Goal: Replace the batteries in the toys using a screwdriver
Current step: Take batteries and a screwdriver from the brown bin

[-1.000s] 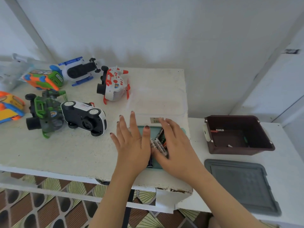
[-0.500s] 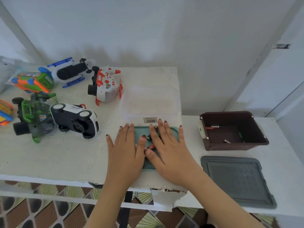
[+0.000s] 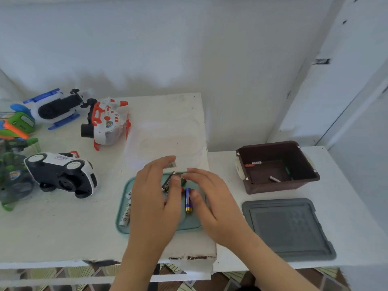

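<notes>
Head view. We see both hands over a teal tray (image 3: 121, 224) at the near right corner of the white desk (image 3: 63, 227). The left hand (image 3: 155, 198) hovers with fingers loosely extended above the tray's middle. The right hand (image 3: 212, 203) is likewise spread flat, and its thumb seems to touch a blue battery (image 3: 188, 200) lying in the tray, though motion blur leaves the contact uncertain. A black battery (image 3: 168, 182) lies between the two hands at the far end of the tray, and white batteries (image 3: 126, 214) lie along its left edge. A clear container (image 3: 165, 139) stands just beyond the tray. The toys sit well to the left: a black-and-white car (image 3: 60, 175) on its side, a red-and-white toy (image 3: 107, 122), a blue-and-white toy (image 3: 56, 107) and a green toy (image 3: 12, 175). On the lower side desk (image 3: 346, 206) to the right stand an open brown box (image 3: 277, 185) and, nearer, a grey lid (image 3: 287, 225).
</notes>
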Tool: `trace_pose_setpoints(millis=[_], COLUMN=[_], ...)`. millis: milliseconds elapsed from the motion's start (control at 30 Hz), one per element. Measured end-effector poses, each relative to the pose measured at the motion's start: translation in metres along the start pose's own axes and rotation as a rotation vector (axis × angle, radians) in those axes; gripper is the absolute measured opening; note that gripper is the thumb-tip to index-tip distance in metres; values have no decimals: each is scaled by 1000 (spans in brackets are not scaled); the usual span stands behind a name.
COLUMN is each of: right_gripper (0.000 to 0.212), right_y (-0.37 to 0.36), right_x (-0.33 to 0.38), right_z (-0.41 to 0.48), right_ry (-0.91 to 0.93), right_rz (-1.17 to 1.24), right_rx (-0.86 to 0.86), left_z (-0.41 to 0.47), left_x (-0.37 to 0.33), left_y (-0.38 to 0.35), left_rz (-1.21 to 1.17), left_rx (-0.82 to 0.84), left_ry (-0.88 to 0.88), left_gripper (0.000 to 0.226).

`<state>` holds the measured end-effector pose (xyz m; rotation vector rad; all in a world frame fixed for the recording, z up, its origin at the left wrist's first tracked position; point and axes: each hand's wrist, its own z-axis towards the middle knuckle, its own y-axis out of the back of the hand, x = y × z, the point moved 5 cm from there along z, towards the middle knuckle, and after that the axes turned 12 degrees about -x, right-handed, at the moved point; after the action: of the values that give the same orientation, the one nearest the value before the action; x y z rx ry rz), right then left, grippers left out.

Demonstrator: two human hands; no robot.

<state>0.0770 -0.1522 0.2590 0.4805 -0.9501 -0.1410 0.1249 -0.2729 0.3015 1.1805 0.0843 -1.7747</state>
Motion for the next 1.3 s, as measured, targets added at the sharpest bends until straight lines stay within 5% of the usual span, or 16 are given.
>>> trace_pose_setpoints(millis=[200, 533, 800, 1200, 1300], right_gripper=[27, 29, 29, 13, 23], right_y=[59, 148, 187, 124, 112], right_x=[-41, -233, -395, -518, -527], right_z=[3, 10, 31, 27, 33], right_ry=[-54, -476, -758, -848, -810], right_rz=[12, -266, -402, -596, -665], right_rx=[-222, -140, 165, 722, 813], left_z=[-15, -26, -25, -65, -76], left_x=[-70, -74, 27, 95, 107], left_y=[-70, -260, -395, -505, -518], left_rz=[-152, 38, 300, 790, 869], left_rx=[187, 510, 682, 1092, 1148], left_ry=[-45, 105, 442, 328, 324], left_gripper=[34, 34, 37, 24, 27])
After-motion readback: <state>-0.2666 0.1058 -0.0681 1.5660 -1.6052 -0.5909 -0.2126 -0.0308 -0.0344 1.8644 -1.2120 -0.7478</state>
